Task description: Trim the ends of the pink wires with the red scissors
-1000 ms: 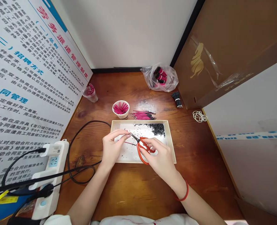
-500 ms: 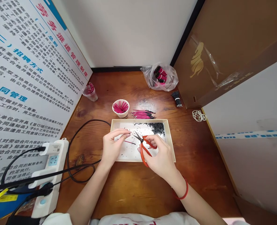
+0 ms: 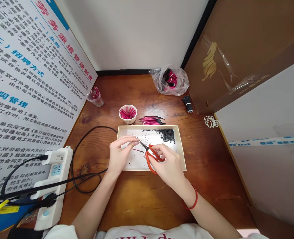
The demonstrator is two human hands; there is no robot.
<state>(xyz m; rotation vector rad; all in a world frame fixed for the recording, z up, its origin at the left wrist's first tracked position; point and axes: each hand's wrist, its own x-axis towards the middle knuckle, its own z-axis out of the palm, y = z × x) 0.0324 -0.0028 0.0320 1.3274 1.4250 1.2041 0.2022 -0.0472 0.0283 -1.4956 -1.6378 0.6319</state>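
The worktop (image 3: 129,202) is brown wood, smooth and shiny, with bright spots of light on it. The scissors (image 3: 147,149) have dark metal blades, and their orange handles (image 3: 154,154) look like smooth plastic. The box (image 3: 183,154) looks like stiff, matt card. One cup (image 3: 128,121) looks like white paper; the clear cup (image 3: 98,102) looks like thin plastic. The bag (image 3: 159,83) is crinkly, see-through plastic. The power strip (image 3: 51,207) is smooth white plastic. Shiny tape (image 3: 224,59) covers part of the brown cardboard (image 3: 246,33).
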